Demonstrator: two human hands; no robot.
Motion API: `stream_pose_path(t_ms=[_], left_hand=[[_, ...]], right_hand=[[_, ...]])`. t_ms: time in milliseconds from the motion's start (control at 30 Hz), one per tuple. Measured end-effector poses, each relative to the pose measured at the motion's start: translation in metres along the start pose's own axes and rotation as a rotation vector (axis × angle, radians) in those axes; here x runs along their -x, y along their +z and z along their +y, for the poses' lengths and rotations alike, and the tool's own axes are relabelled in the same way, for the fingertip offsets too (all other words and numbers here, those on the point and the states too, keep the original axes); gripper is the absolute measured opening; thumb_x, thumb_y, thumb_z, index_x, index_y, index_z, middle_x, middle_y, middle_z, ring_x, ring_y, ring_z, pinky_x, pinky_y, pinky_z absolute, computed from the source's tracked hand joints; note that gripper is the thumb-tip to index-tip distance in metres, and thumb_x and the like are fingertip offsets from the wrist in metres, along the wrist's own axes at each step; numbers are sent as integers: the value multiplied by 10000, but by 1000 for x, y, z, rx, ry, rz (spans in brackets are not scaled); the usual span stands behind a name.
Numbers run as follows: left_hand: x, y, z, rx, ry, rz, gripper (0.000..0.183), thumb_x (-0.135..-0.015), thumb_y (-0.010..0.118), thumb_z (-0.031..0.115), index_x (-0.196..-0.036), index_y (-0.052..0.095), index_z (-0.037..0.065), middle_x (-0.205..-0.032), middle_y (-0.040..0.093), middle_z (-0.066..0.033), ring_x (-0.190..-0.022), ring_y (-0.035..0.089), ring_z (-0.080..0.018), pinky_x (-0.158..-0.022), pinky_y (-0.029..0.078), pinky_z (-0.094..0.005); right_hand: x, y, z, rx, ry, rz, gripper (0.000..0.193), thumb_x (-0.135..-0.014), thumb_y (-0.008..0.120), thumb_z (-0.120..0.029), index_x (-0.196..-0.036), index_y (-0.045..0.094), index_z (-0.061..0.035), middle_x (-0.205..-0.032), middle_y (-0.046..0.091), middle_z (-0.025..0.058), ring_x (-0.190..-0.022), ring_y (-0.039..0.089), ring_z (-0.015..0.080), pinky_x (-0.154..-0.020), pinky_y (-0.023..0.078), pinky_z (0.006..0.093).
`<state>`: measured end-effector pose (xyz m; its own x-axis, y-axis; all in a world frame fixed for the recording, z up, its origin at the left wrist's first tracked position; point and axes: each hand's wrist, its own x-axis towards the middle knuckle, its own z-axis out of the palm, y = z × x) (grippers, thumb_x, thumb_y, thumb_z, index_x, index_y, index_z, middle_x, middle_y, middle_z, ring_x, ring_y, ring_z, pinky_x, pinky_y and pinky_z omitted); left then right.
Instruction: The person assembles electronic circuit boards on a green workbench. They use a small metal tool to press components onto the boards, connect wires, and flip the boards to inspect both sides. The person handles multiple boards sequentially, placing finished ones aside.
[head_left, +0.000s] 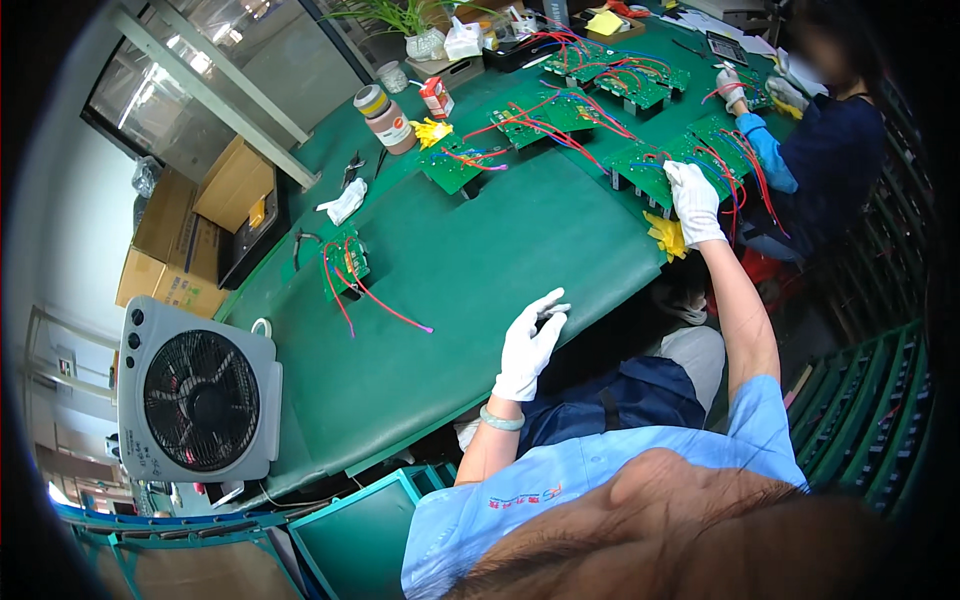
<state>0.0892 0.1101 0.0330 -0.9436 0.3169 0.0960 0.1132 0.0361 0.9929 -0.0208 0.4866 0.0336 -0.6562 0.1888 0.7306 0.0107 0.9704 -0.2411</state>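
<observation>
Our white-gloved right hand (697, 208) bends its fingers at a flat, green, rectangular circuit board (642, 180) on the right of the smooth green surface (430, 240); we cannot tell whether it grips. Our white-gloved left hand (526, 348), loosely spread, is empty. We'd best hold only edges.

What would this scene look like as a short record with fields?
Left grip: white-gloved hand, fingers spread, nothing visible in it, at the table's near edge
Right grip: white-gloved hand at a green circuit board; whether it pinches anything is unclear
Surface: green tabletop
Apart from the others: small wired board, left of both hands
Left end: gray fan
Upper right: co-worker, hands gloved
</observation>
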Motion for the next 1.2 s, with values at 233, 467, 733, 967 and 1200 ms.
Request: stream_pose_path(t_ms=[233,467,733,967,1200], left_hand=[[0,-2,-1,12,-3,3,364,-911,633,91,-1269,601,36,-1058,702,-73,-936,601,-86,-830,447,-219],[0,0,-6,0,47,1,347,-915,628,97,-1258,611,51,-1040,708,-52,-864,584,-60,-737,433,-201],[-1,-3,-5,-38,-12,15,344,-913,625,91,-1256,619,67,-1020,709,-20,-781,526,-17,-632,384,-170],[1,-8,-9,120,-39,-19,344,-939,603,95,-1279,585,41,-1080,685,-94,-994,610,-124,-912,453,-264],[5,-8,13,149,-41,-36,327,-944,610,135,-1257,599,42,-1055,682,-83,-999,611,-125,-887,455,-261]], right_hand=[[-12,12,-6,76,66,13,162,-917,537,-209,-1036,644,-187,-882,611,69,-783,644,281,-638,525,403],[-7,26,18,94,113,11,172,-928,543,-200,-1080,623,-192,-961,639,74,-791,649,310,-670,520,417],[-2,26,-4,73,148,-34,160,-919,552,-203,-1059,628,-187,-969,657,70,-794,658,304,-659,526,416],[0,29,-6,88,162,-63,205,-945,510,-274,-1083,659,-239,-996,665,80,-796,666,318,-686,532,445],[-3,35,14,142,112,-90,203,-951,536,-284,-1128,587,-200,-1014,650,102,-857,655,340,-681,524,468]])
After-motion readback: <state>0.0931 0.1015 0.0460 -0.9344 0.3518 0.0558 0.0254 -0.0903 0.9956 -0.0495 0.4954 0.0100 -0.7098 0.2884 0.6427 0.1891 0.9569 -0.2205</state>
